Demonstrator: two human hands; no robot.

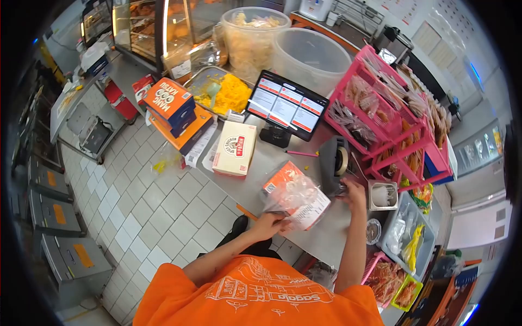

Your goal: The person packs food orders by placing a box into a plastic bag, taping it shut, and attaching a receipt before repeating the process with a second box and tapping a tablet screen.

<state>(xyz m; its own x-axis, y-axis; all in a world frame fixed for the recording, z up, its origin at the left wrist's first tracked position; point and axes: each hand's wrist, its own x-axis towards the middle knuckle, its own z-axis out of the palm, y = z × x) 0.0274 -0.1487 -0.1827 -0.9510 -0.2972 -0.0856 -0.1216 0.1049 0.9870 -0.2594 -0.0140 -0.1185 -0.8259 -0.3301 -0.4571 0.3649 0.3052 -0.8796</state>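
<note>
My left hand (271, 224) is closed on the near left edge of a clear plastic bag (296, 194). Inside the bag is an orange and white food box (285, 177), and a printed paper slip (311, 212) shows at its near side. My right hand (354, 194) is at the near end of a dark tape dispenser (329, 163), fingers drawn together beside it. Whatever those fingertips pinch is too small to make out. A roll of tape (341, 160) sits in the dispenser.
A cream box (235, 148) and stacked orange boxes (173, 108) stand on the left. Behind are a tablet (287, 103), a pink pen (302, 154) and a tray of yellow food (231, 92). Pink racks (375, 114), a metal container (383, 194) and a grey bin (405, 233) line the right.
</note>
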